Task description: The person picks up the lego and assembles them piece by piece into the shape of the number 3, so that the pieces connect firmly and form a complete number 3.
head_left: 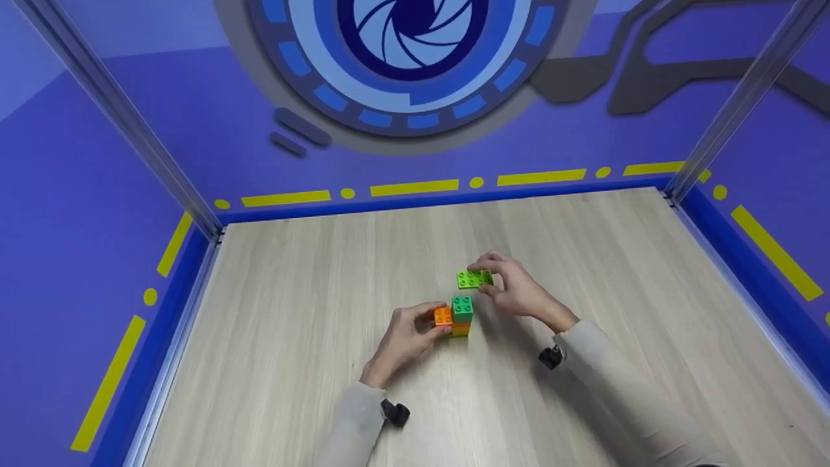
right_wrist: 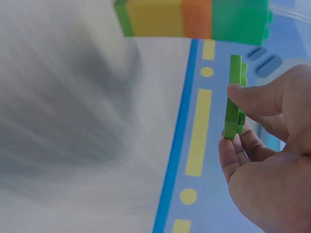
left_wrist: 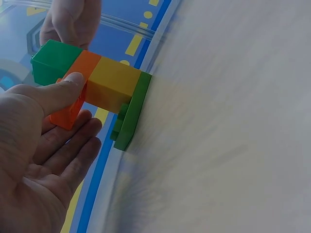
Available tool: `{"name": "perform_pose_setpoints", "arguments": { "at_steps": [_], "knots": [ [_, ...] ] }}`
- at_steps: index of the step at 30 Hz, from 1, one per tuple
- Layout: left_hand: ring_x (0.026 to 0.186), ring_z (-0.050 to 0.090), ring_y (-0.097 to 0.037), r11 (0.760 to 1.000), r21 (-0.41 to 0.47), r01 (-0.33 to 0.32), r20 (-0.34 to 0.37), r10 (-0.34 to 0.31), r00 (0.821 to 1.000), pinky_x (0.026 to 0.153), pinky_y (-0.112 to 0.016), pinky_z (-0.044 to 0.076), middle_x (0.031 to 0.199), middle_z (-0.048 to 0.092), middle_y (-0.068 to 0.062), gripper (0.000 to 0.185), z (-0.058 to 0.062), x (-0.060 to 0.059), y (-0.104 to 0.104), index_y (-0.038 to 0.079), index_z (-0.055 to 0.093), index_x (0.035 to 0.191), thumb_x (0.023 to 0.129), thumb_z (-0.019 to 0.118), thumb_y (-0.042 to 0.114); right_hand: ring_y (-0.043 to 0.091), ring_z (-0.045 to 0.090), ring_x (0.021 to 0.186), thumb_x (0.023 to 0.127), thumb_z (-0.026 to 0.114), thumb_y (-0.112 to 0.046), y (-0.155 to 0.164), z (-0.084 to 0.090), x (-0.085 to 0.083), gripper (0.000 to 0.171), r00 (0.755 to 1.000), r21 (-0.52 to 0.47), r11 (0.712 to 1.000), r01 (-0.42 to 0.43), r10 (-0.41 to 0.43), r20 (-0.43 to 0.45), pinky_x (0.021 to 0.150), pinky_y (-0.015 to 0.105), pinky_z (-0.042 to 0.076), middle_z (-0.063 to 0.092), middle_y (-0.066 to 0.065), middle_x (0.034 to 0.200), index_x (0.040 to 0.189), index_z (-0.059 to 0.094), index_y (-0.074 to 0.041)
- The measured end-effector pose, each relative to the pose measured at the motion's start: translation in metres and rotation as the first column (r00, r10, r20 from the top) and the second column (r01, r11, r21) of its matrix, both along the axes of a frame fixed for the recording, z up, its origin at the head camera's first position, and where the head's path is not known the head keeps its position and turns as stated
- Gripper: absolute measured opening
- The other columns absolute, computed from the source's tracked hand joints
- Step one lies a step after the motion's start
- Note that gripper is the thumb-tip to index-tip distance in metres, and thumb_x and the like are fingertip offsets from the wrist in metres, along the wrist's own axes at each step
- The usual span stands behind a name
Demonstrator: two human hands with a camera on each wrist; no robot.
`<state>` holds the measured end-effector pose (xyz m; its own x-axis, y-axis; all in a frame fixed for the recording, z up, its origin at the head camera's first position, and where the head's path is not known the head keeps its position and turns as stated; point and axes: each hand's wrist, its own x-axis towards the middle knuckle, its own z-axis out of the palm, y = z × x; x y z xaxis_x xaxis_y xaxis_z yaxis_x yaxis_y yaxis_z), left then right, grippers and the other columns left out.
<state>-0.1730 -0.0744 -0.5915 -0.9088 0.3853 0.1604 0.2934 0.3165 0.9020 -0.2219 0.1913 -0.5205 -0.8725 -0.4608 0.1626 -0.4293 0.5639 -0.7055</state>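
Observation:
A small stack of toy building bricks stands on the table. From the top it has a green brick (head_left: 462, 311), an orange brick (head_left: 443, 316) jutting to the left, a yellow brick (left_wrist: 114, 82) and a thin green plate brick (left_wrist: 133, 114) at the base. My left hand (head_left: 403, 334) grips the jutting orange brick, thumb on its near side. Just beyond the stack and slightly right, my right hand (head_left: 517, 288) pinches a light green studded plate brick (head_left: 470, 279) between thumb and fingers. In the right wrist view, that plate is apart from the stack.
The pale wood-grain table (head_left: 292, 337) extends around both hands. Blue and purple printed panels (head_left: 168, 149) with yellow dashes enclose its back and sides, joined by metal corner posts (head_left: 123, 120). Black wrist devices (head_left: 395, 413) sit at both sleeve cuffs.

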Motion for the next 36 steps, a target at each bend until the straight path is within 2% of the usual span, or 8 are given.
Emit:
{"name": "perform_pose_setpoints", "arguments": {
  "at_steps": [9,15,23,29,36],
  "knots": [
    [0.119,0.072,-0.014,1.000,-0.027,-0.006,-0.007,0.006,1.000,0.103,-0.032,0.060,0.135,0.074,-0.004,0.045,0.001,0.001,0.000,0.012,0.072,0.139,0.095,0.083,0.018,0.030,0.063,0.118,0.097,0.071,0.006,-0.009,0.016,0.009,0.038,0.998,-0.024,0.998,-0.052,0.051,-0.039,0.101,0.055,0.057,0.065,0.013,0.127,0.135,0.072,-0.004],
    [0.118,0.072,-0.016,1.000,-0.018,0.000,-0.004,0.000,1.000,0.103,-0.035,0.060,0.135,0.074,-0.005,0.043,0.001,0.001,-0.001,0.012,0.072,0.138,0.097,0.081,0.020,0.026,0.063,0.118,0.099,0.072,0.003,-0.015,0.023,0.015,0.038,0.996,-0.017,0.997,-0.076,0.075,-0.046,0.101,0.049,0.057,0.066,0.009,0.126,0.136,0.072,-0.008],
    [0.118,0.073,-0.016,0.999,-0.039,-0.005,-0.026,0.004,1.000,0.105,-0.035,0.059,0.132,0.076,-0.006,0.042,0.001,0.001,0.000,0.010,0.072,0.136,0.097,0.082,0.020,0.026,0.063,0.118,0.098,0.074,0.000,-0.023,0.030,0.021,0.036,0.993,-0.071,0.991,-0.117,0.117,-0.011,0.107,0.056,0.054,0.067,0.006,0.126,0.132,0.073,-0.010],
    [0.120,0.072,-0.015,0.999,-0.045,0.003,-0.049,-0.005,0.999,0.107,-0.034,0.058,0.132,0.076,-0.003,0.041,0.001,0.000,-0.001,0.012,0.073,0.136,0.098,0.081,0.023,0.025,0.065,0.120,0.098,0.075,0.000,-0.026,0.031,0.024,0.034,0.989,-0.065,0.987,-0.146,0.146,-0.016,0.109,0.053,0.055,0.067,0.004,0.126,0.130,0.073,-0.012],
    [0.121,0.073,-0.016,1.000,-0.021,0.017,-0.074,-0.018,0.997,0.107,-0.034,0.058,0.129,0.077,-0.001,0.038,-0.001,-0.001,0.000,0.014,0.074,0.134,0.098,0.080,0.024,0.023,0.067,0.115,0.095,0.079,-0.002,-0.028,0.028,0.027,0.031,0.986,-0.064,0.984,-0.164,0.161,-0.044,0.104,0.053,0.058,0.071,0.002,0.123,0.125,0.075,-0.012]
  ]
}}
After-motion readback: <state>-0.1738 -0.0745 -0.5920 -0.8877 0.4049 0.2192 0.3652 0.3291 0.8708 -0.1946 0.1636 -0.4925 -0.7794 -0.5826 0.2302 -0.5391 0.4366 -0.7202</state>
